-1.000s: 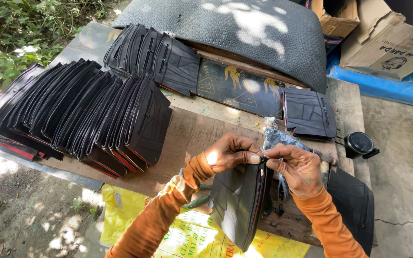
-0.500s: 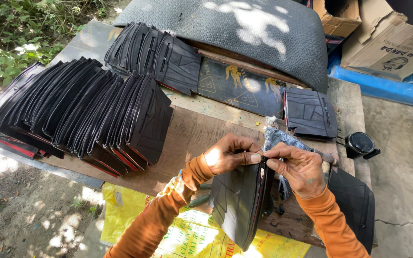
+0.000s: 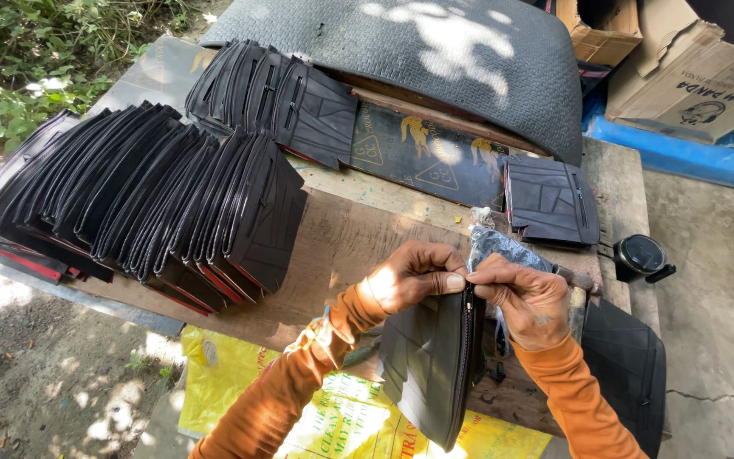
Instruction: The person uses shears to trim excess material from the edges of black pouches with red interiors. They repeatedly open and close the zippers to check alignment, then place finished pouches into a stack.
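Both hands pinched the black pouch's point(image 3: 431, 365) top edge: left hand point(image 3: 409, 276), right hand point(image 3: 524, 297), each grip closed tight. Steady opposing tension at the zip end seemed best.

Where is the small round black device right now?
In the head view the round black device sits at the table's right edge, just right of a small pile of black pouches, beyond the right hand.

Both arms, sleeved in orange to the wrists, reach forward from the lower edge of the view and converge at centre. The left hand point(image 3: 414, 276) is curled, thumb pressed flat toward the right, knuckles up. The right hand point(image 3: 527, 299) faces it, fingers bent in a pinch, thumb tip nearly touching the left thumb.
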